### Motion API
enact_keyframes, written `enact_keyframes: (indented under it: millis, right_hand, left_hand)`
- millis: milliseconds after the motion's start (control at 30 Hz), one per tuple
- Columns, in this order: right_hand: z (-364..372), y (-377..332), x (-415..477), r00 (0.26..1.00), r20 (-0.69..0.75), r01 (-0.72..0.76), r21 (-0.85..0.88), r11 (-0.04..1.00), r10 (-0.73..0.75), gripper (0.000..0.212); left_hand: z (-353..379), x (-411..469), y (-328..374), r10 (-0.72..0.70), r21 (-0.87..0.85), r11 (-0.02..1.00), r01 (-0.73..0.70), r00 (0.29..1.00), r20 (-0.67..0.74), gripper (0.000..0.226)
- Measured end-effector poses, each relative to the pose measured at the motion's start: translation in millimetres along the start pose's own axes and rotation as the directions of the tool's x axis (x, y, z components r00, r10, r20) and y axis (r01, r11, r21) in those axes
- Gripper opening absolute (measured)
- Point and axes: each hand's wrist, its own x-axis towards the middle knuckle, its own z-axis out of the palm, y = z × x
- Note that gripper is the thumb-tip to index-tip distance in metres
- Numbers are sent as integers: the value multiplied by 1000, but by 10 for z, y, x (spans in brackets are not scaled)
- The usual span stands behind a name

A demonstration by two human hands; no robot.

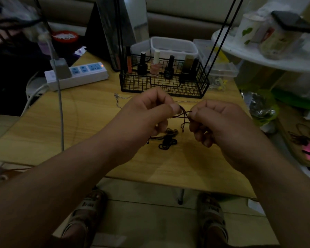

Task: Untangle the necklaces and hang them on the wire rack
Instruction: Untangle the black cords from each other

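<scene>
A dark red cord [185, 114] is pinched between thumb and forefinger of the left hand [147, 113] and, just beside it, of the right hand [220, 122]. The remaining fingers [204, 138] are curled inward. The cord is held above the table [79, 122], with loose ends hanging down. Beneath the hands, a black tangle [168, 142] with a brassy piece is seen lying on the table. A silver chain [120, 100] is laid out beyond the left hand, near the black wire rack [165, 85], in which nail polish bottles [155, 68] are stood. A white power strip [79, 76] is placed further left.
</scene>
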Motion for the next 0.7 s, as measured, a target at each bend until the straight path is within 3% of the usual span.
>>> enact_keyframes:
  millis: [167,300,400,500,600,700]
  right_hand:
    - [-1,22,15,992,63,-102,-75,992,107,18]
    - [-39,-4,28,1000,-27,4,-33,999,-5,16]
    - [-32,-15,-18,995,52,88,-112,990,-82,24]
    - [-28,11,-15,992,53,123,-148,981,-116,15]
    - [-84,-7,31,999,23,45,70,997,-47,19]
    - [-159,-42,49,996,76,-80,393,916,55,21]
  left_hand:
    - [8,-15,58,-1,-75,997,0,1000,-15,5]
    - [32,-22,51,6,-20,1000,-7,1000,-11,4]
    - [39,-16,49,17,-22,1000,-17,1000,-1,4]
    - [24,-11,39,12,37,999,-13,1000,26,3]
    - [3,-26,47,-29,160,987,14,995,92,1]
    - [-9,-41,50,-42,265,964,9,992,119,1]
